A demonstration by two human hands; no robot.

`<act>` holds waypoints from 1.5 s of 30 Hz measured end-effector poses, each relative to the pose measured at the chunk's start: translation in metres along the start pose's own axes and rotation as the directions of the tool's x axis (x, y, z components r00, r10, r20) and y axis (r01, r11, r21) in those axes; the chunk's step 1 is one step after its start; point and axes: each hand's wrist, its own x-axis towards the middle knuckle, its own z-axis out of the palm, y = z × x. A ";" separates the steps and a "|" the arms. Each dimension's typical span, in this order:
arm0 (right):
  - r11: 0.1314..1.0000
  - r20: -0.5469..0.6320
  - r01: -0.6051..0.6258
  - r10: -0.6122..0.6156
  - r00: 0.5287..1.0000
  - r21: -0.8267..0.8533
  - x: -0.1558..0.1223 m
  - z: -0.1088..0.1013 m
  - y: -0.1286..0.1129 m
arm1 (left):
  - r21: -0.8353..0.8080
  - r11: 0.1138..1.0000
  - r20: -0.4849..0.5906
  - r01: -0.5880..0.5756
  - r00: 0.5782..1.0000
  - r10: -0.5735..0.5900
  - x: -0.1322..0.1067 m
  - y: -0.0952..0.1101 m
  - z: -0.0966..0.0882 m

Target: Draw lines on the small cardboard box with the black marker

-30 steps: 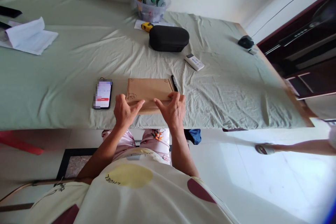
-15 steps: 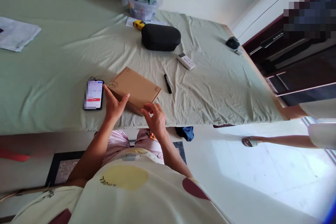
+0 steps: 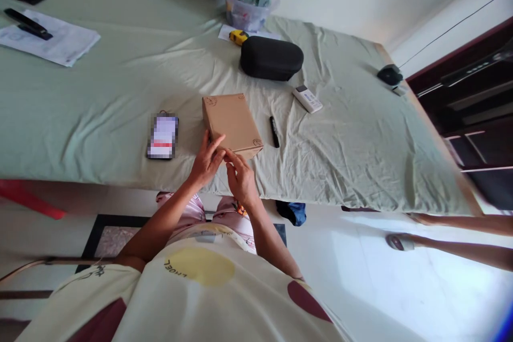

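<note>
A flat brown cardboard box (image 3: 231, 121) lies on the green-sheeted bed (image 3: 100, 96), one short end facing me. My left hand (image 3: 206, 162) rests its fingertips on the near left edge of the box, fingers stretched out. Just to its right, my right hand (image 3: 239, 178) has its fingers drawn together at the box's near end, right against the left hand. Whether the right fingers pinch anything is hidden. A phone (image 3: 162, 135) with a lit screen sits to the left of the box, and a black marker (image 3: 274, 131) to its right.
Farther back on the sheet are a black oval case (image 3: 271, 57), a white remote (image 3: 306, 99), a yellow tape measure (image 3: 238, 37), a clear tub (image 3: 246, 8) under a taped carton, and papers (image 3: 52, 40) at far left. Another person's legs (image 3: 452, 240) stand on the floor at right.
The box has been turned on the sheet from lying crosswise, through a slant, to pointing away from me. Both hands came together at its near end.
</note>
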 end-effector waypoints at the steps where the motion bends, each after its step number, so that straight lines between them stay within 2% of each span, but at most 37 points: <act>1: 1.000 0.001 -0.017 0.017 1.000 -0.006 0.001 -0.003 0.001 | 0.012 1.000 0.002 -0.015 1.000 0.015 -0.003 -0.001 -0.003; 2: 0.999 -0.025 -0.035 0.035 0.999 -0.025 0.002 -0.007 0.001 | 0.023 0.999 0.002 -0.025 1.000 0.025 -0.004 -0.001 -0.005; 4: 0.992 -0.166 -0.061 0.043 0.985 -0.107 0.005 -0.016 0.005 | 0.033 0.999 0.010 -0.030 1.000 0.029 -0.007 -0.003 -0.008; 7: 0.960 -0.422 -0.073 -0.050 0.905 -0.272 0.011 -0.030 0.019 | 0.034 0.999 0.024 -0.023 0.999 0.022 -0.007 -0.003 -0.010; 8: 0.947 -0.465 -0.081 -0.076 0.882 -0.309 0.013 -0.033 0.025 | 0.037 0.999 0.023 -0.024 0.999 0.023 -0.006 -0.003 -0.010; 10: 0.936 -0.485 -0.102 -0.080 0.871 -0.338 0.015 -0.035 0.038 | 0.050 0.998 0.016 -0.031 0.999 0.030 -0.006 -0.002 -0.010; 14: 0.949 -0.428 -0.133 -0.001 0.904 -0.285 0.012 -0.021 0.049 | 0.065 0.997 -0.012 -0.036 0.999 0.037 -0.006 0.000 -0.007; 19: 0.959 -0.421 -0.179 0.073 0.904 -0.218 0.007 -0.002 0.041 | 0.090 0.996 -0.072 -0.019 0.997 0.026 -0.006 0.001 -0.009; 24: 0.970 -0.385 -0.224 0.172 0.907 -0.094 0.004 -0.009 0.044 | 0.113 0.993 -0.066 -0.036 0.997 0.044 -0.005 -0.001 -0.016; 28: 0.961 -0.329 -0.256 0.277 0.903 0.108 0.002 -0.021 0.051 | 0.086 0.995 -0.043 -0.058 0.997 0.062 -0.005 -0.005 -0.017; 34: 0.867 -0.230 -0.260 0.381 0.895 0.426 -0.004 -0.030 0.053 | 0.018 0.998 -0.008 -0.065 0.998 0.065 -0.005 -0.008 -0.023; 38: 0.802 -0.160 -0.262 0.402 0.902 0.536 -0.007 -0.032 0.051 | -0.077 0.995 0.030 -0.055 0.998 0.057 -0.005 -0.008 -0.028; 45: 0.668 -0.029 -0.304 0.438 0.898 0.679 -0.008 -0.035 0.052 | -0.172 0.985 0.025 -0.015 1.000 0.019 -0.015 -0.008 -0.029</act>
